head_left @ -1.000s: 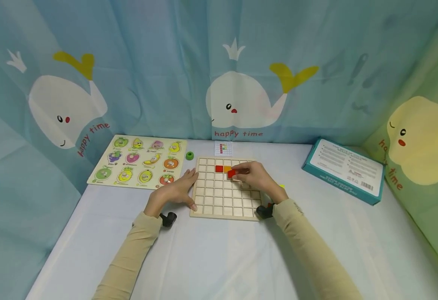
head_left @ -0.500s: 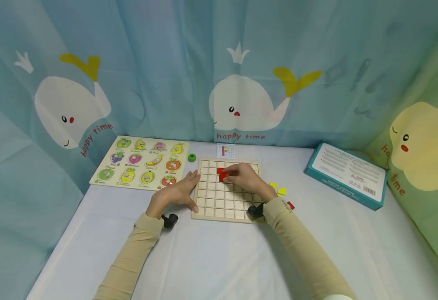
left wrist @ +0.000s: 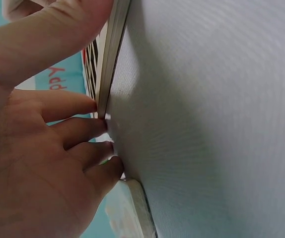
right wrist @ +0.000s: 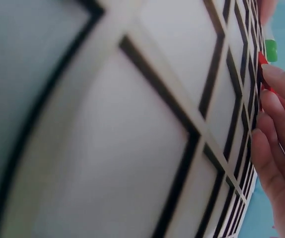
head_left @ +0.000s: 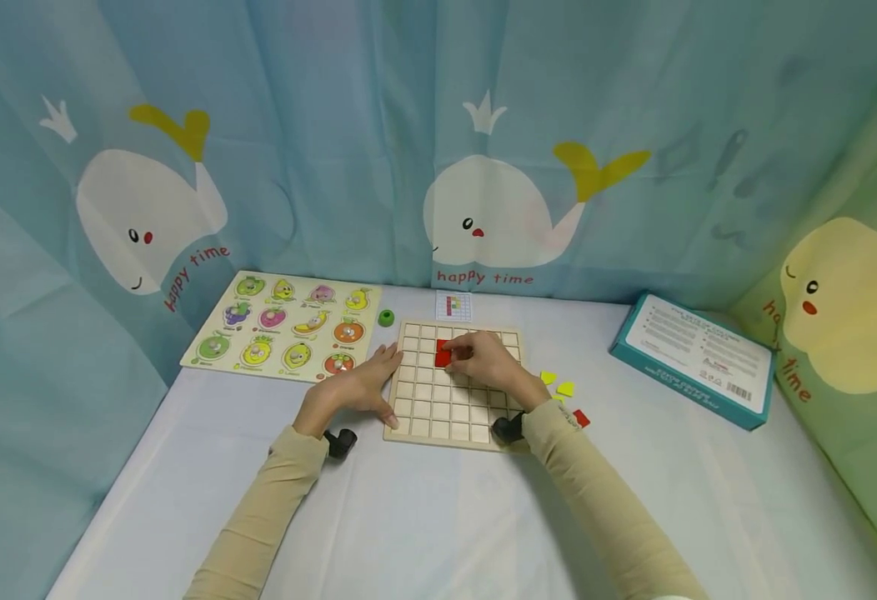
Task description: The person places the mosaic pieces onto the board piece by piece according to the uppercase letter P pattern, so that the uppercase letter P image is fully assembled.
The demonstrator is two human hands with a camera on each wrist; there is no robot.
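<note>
A wooden grid board (head_left: 440,410) lies flat on the table. My left hand (head_left: 359,387) rests along its left side, thumb at the near left corner and the other fingers extended against the edge. In the left wrist view, those fingers (left wrist: 85,153) touch the tabletop beside the board. Over the upper part of the grid, my right hand (head_left: 493,364) pinches a red square tile (head_left: 441,359) between thumb and fingers. That tile sits just below another red tile in the same column. The orange tile is hidden behind the right hand.
Yellow pieces (head_left: 564,388) and a red piece (head_left: 581,418) lie right of the board. Behind it is a small pattern card (head_left: 454,306), with a green ring-shaped piece (head_left: 386,317) to the left. A fruit puzzle board (head_left: 281,325) lies left, a teal box (head_left: 694,358) right.
My right hand has moved left with the red tile, bringing it down onto the grid below the first red one. The left hand has stayed at the board's edge.
</note>
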